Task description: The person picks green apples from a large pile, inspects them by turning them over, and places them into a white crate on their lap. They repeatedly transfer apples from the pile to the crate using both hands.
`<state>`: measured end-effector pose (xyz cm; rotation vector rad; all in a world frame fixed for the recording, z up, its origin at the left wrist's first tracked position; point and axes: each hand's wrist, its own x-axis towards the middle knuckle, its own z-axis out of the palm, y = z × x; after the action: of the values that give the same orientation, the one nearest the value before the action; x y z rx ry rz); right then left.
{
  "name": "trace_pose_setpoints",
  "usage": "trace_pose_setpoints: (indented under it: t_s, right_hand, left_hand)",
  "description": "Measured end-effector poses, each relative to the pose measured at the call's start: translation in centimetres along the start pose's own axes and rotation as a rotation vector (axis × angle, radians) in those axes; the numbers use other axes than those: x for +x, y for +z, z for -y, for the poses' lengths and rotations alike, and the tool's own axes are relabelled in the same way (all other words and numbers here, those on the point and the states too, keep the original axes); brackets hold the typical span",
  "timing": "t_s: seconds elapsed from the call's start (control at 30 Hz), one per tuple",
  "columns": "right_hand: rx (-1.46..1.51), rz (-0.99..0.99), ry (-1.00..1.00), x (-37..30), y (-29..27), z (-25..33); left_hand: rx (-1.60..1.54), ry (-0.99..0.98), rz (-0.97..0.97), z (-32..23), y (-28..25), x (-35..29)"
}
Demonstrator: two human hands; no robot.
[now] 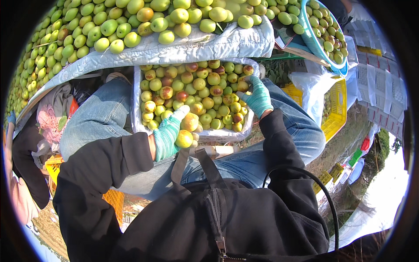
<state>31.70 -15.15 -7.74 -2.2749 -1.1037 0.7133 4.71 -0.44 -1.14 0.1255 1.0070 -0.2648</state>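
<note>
Between my knees a shallow crate with a pale plastic liner (136, 100) is full of green and brown-blotched jujubes (203, 91). My left hand (168, 135), in a teal knit glove with pale fingertips, is closed around two yellow-green jujubes (183, 139) at the crate's near edge. At the crate's right side is my right hand (258, 97), gloved alike. Its thumb and fingers curl round a brownish-green jujube (243, 85) over the others. The palm side of that hand is hidden.
A big heap of green jujubes (109, 27) lies beyond a quilted silver cloth edge (183, 46). At the far right stand a blue basket of jujubes (306, 35) and a yellow crate (338, 115). A black cable (325, 187) loops beside my right arm. Another person's dark-clad leg (28, 157) is at left.
</note>
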Motion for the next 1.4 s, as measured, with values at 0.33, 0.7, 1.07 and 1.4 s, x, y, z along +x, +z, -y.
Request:
trace_pose_setpoints:
  t_s: [0.33, 0.7, 1.07, 1.4]
  right_hand:
    - [-0.434, -0.111, -0.080, 4.6, 0.2, 0.4]
    - [0.237, 0.273, -0.214, -4.8, -0.7, 11.3]
    - [0.971, 0.217, 0.206, -7.5, 0.7, 9.4]
    - [1.392, 0.286, 0.264, -5.4, -0.9, 5.5]
  left_hand:
    - [-0.134, -0.035, 0.106, -0.4, 0.7, -0.5]
    - [-0.051, 0.109, 0.083, 0.0, 1.1, -0.7]
    - [0.225, -0.051, 0.057, 0.5, 0.9, -0.8]
    - [-0.023, 0.067, 0.104, 0.8, -0.1, 0.0]
